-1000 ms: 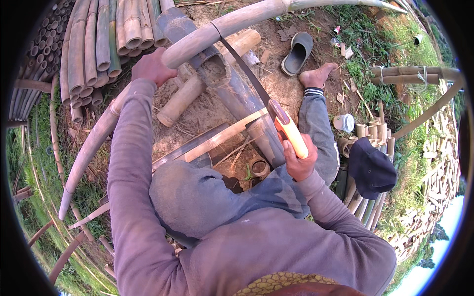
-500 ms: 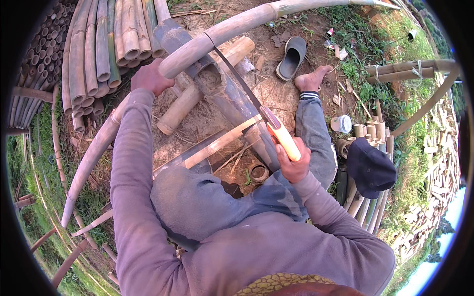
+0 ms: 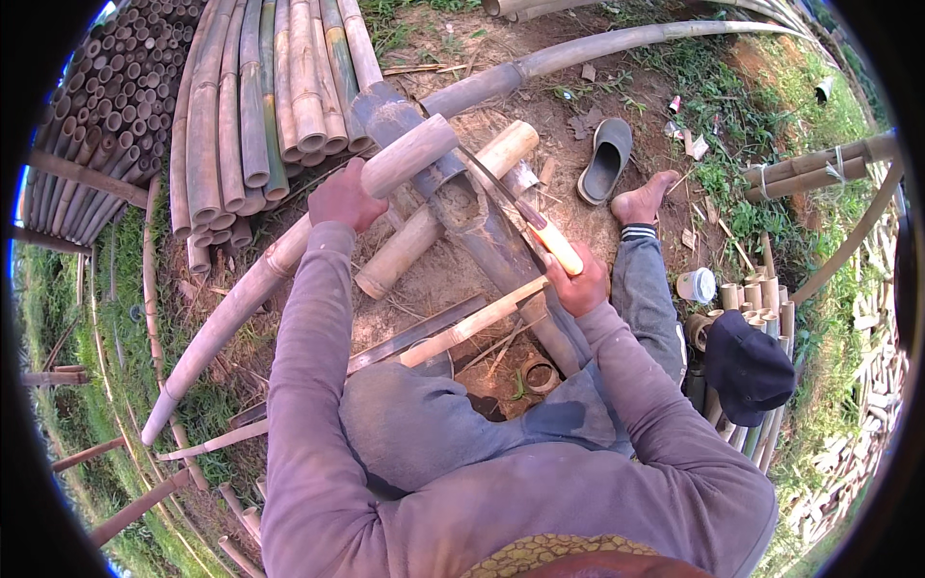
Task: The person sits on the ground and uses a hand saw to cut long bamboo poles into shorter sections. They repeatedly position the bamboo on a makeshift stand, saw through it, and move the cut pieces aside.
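My left hand (image 3: 345,197) is closed round a pale bamboo pole (image 3: 207,342), which slants from the lower left up to a cut end. My right hand (image 3: 581,281) grips the orange handle of a handsaw (image 3: 555,245). The saw's dark blade points up and left, beside that cut end. The pole rests over a thick grey bamboo trunk (image 3: 506,258) with a notch in it. A bamboo crosspiece (image 3: 400,256) lies across under the trunk. Beyond, a separate length of bamboo (image 3: 578,60) runs off to the upper right, its near end at the trunk.
Stacked bamboo poles (image 3: 255,116) lie at the upper left. A split bamboo slat (image 3: 472,326) crosses near my legs. At right are a clog (image 3: 607,162), my bare foot (image 3: 644,200), a white cup (image 3: 696,285), and a dark cap (image 3: 750,368) on upright bamboo pieces.
The bamboo has parted at the saw cut. The far length has dropped away from the piece in my left hand, and the saw has come out of the cut. The whole view has shifted.
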### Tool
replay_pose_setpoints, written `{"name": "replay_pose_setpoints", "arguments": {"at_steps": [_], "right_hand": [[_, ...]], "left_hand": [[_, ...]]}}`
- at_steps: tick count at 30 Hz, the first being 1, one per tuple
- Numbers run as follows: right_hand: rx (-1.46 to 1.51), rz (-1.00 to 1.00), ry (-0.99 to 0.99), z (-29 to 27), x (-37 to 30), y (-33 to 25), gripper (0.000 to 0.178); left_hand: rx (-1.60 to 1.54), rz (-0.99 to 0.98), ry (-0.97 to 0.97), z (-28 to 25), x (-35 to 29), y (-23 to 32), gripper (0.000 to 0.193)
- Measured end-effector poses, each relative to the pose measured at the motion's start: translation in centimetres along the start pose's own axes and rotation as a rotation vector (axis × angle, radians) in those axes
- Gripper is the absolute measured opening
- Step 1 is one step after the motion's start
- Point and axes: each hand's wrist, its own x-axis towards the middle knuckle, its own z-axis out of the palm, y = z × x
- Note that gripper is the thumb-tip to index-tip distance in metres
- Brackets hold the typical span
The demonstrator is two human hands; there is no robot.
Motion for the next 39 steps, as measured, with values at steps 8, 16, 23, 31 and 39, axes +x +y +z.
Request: {"name": "replay_pose_setpoints", "arguments": {"at_steps": [8,16,23,31,39], "right_hand": [[-0.308,-0.157,-0.062,-3.2,-2.7,-1.2,0.065],[-0.764,-0.729,-0.755,4.0,6.9,-8.6,0.085],[-0.638,-0.791,-0.649,0.8,6.6,-11.4,0.080],[-0.680,-0.731,-0.412,-6.9,1.7,-9.0,0.066],[-0.820,-0.241,-0.555,-23.7,-6.1,-6.7,0.083]], "left_hand": [[-0.107,0.257,0.144,3.8,-8.1,1.1,0.067],[-0.286,0.366,-0.071,-0.4,-15.2,0.6,0.078],[-0.822,-1.202,1.295,6.7,-27.6,-19.6,0.091],[-2.435,-0.767,0.846,10.4,-27.4,-18.4,0.047],[-2.415,-0.065,0.259,-1.6,-19.1,-3.7,0.047]]}}
